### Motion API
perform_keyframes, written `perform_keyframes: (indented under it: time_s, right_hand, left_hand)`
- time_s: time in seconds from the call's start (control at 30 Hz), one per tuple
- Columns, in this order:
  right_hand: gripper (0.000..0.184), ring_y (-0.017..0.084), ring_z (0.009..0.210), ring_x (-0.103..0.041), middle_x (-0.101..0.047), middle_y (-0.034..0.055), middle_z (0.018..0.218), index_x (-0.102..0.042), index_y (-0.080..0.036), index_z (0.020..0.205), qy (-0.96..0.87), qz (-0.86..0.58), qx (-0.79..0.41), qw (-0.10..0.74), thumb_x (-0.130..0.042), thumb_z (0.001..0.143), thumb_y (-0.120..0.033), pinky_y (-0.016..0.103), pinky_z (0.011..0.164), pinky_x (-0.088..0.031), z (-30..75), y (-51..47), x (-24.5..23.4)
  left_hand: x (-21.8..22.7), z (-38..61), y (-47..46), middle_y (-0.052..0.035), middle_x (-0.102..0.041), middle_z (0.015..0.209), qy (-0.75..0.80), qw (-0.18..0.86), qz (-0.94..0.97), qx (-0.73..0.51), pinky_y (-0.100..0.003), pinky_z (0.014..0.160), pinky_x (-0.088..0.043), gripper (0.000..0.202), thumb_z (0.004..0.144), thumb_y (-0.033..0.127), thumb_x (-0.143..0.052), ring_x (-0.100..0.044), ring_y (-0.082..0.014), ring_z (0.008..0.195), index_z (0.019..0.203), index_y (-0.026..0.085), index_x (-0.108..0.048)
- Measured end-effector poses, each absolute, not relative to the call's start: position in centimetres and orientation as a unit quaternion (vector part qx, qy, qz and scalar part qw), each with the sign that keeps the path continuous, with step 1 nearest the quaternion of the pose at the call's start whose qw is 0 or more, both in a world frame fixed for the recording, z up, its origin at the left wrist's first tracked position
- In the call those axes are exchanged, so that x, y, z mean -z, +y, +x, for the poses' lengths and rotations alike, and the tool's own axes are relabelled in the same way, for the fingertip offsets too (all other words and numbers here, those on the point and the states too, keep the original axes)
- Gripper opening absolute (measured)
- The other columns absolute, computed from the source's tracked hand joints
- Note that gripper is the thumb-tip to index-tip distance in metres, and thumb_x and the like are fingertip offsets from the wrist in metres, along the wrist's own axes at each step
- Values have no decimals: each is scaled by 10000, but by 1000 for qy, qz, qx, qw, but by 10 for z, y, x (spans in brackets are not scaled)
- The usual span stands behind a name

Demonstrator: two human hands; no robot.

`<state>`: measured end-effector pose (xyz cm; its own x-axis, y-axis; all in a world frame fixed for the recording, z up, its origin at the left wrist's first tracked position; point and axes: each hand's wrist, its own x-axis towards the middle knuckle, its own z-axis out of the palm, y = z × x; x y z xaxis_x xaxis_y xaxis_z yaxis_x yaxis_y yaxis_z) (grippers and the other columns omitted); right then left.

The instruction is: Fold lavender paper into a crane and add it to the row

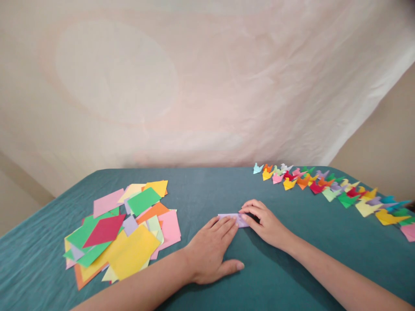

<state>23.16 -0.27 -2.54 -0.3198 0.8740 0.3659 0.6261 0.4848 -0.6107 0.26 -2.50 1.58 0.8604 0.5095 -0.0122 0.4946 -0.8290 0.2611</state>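
A small lavender sheet of origami paper, folded into a narrow rectangle, lies on the table in front of me. My left hand rests flat on its left part, fingers stretched out together and thumb apart. At the right end of the paper, my right hand has its thumb and bent fingers closed on the edge. The fingers of both hands cover parts of the paper, so its exact folds are partly hidden.
A loose pile of coloured paper squares spreads over the left side of the teal tablecloth. Several folded paper birds stand in rows along the right side. Behind the table hangs a pale cloth.
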Motion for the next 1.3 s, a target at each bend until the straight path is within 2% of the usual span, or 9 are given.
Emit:
perform_keyframes:
  time_s: [0.23,0.6,0.97,1.3]
  right_hand:
    - [206,215,981,-516,-589,74,1023,-658,-245,987,-834,-435,-127,315,-491,866,-241,390,860,-425,227,-15,14]
    - [208,213,985,-514,-634,65,981,-647,-209,1015,-871,-411,-28,267,-501,868,-206,399,855,-408,223,-20,11]
    - [220,203,1003,-513,-643,60,983,-639,-202,1041,-876,-412,6,250,-495,874,-206,386,874,-391,224,-21,10]
    - [258,198,1062,-486,-640,45,1053,-620,-200,1050,-913,-338,38,226,-460,864,-120,403,952,-330,221,-25,11]
  left_hand:
    - [-15,3,-25,-117,-175,1483,266,127,955,-30,-409,1119,-104,744,871,621,-234,-144,-248,1365,1430,138,-142]
    - [-12,2,-22,-111,-207,1476,260,128,956,-43,-407,1115,-132,730,872,612,-260,-183,-245,1355,1427,149,-157]
    - [-13,-2,-19,-126,-340,1415,290,76,953,-46,-393,1075,-221,701,858,626,-280,-311,-256,1297,1358,135,-313]
    - [-16,-2,-18,-119,-378,1391,281,47,958,-43,-392,1054,-239,686,860,624,-280,-334,-247,1279,1351,146,-317]
